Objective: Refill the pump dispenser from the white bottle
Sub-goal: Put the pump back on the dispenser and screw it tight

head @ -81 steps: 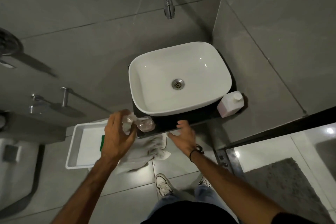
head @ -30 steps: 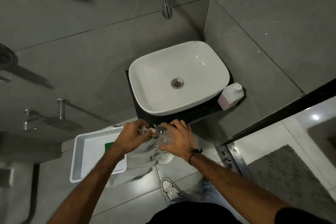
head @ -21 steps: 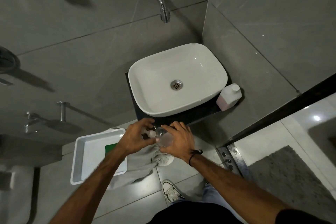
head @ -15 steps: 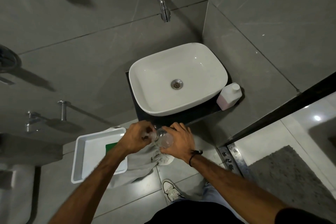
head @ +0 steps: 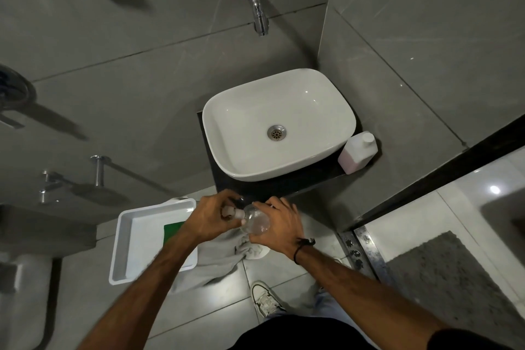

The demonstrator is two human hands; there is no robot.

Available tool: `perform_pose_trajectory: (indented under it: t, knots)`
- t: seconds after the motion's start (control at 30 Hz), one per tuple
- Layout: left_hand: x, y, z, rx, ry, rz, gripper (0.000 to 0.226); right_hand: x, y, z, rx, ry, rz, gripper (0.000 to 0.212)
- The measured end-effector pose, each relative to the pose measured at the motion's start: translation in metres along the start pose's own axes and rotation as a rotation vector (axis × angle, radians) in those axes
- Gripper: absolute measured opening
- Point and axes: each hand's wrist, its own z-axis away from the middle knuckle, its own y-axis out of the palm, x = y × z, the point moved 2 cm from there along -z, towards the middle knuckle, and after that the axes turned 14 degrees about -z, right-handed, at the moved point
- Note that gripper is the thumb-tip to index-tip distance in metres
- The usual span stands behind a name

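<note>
Pump dispenser (head: 255, 221) held above grey tiled floor (head: 216, 307), below basin (head: 278, 122).

The basin (head: 279, 125) filled most of the dark counter (head: 287, 185), leaving only a narrow bare strip along its front edge. The white bottle (head: 358, 151) stood just beside the basin's right corner, close to the side wall (head: 412, 71). The tap (head: 257, 13) hung over the basin's far side, with open room beneath. Both hands, the left hand (head: 208, 219) and right hand (head: 277, 226), met in front of the counter, above a tray (head: 125, 250) and cloth (head: 217, 256).
</note>
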Motion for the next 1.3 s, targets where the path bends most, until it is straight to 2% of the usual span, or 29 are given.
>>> perform_pose_trajectory:
  t: [0.07,0.17,0.3,0.4,0.5,0.6,0.73,0.93,1.17,1.23,1.3]
  knots:
    - [0.003,0.003,0.0,-0.009,-0.043,-0.02,0.021,0.001,0.0,0.0,0.013,-0.009,0.003,0.079]
    - [0.001,0.005,0.002,-0.048,0.053,-0.026,0.013,0.002,-0.001,0.0,0.035,-0.013,-0.011,0.076]
    - [-0.002,0.003,0.005,-0.054,0.14,-0.013,0.025,0.005,-0.003,-0.001,0.05,-0.005,-0.023,0.076]
    - [-0.003,0.002,0.005,-0.061,0.102,0.025,0.029,0.004,-0.005,-0.001,0.045,-0.019,-0.028,0.077]
    - [0.0,0.002,0.004,-0.055,0.008,0.006,0.021,0.005,-0.006,-0.002,0.044,-0.032,-0.004,0.077]
    - [-0.005,0.002,0.005,-0.058,0.085,-0.051,0.016,0.005,-0.005,-0.002,0.058,-0.032,0.009,0.075]
    - [-0.008,0.001,0.005,-0.059,0.172,-0.08,0.021,0.003,-0.005,-0.001,0.055,-0.027,-0.005,0.075]
    - [-0.003,0.004,0.005,-0.039,0.068,-0.038,0.019,0.005,-0.006,-0.002,0.068,-0.055,0.0,0.075]
    - [-0.008,0.001,0.003,-0.016,0.246,-0.175,0.023,0.004,-0.003,0.0,0.073,-0.057,-0.012,0.067]
    - [-0.005,0.0,0.003,-0.021,0.221,-0.164,0.029,0.003,-0.002,0.001,0.071,-0.059,-0.013,0.068]
    - [0.002,0.001,0.004,-0.02,0.083,-0.063,0.045,0.0,-0.003,0.002,0.063,-0.065,-0.026,0.068]
